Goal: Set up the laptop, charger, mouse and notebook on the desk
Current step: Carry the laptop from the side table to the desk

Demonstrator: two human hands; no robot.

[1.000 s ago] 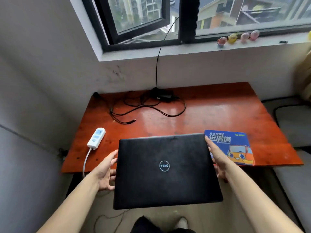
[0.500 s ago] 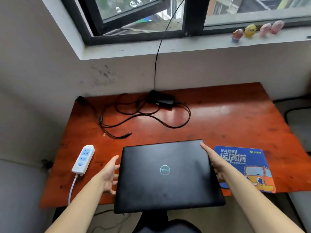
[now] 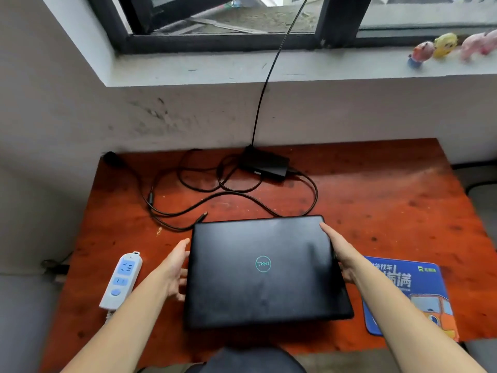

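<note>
A closed black laptop [image 3: 263, 270] with a teal round logo lies flat over the front middle of the red-brown desk [image 3: 390, 200]. My left hand [image 3: 176, 267] grips its left edge and my right hand [image 3: 340, 251] grips its right edge. The black charger brick [image 3: 265, 163] sits at the back of the desk, its cables [image 3: 215, 200] looped in front of it, and the loose plug tip lies just beyond the laptop's far left corner. No mouse or notebook is in view.
A white and blue power strip [image 3: 121, 281] lies at the desk's front left. A blue mouse pad [image 3: 408, 294] with an orange car lies at the front right. Small toy figures [image 3: 443, 47] stand on the window sill. A black cord [image 3: 266, 84] rises to the window.
Both hands have carried the laptop forward from in front of the desk to over its front middle, lowering it close to the surface. The camera has moved nearer the desk.
</note>
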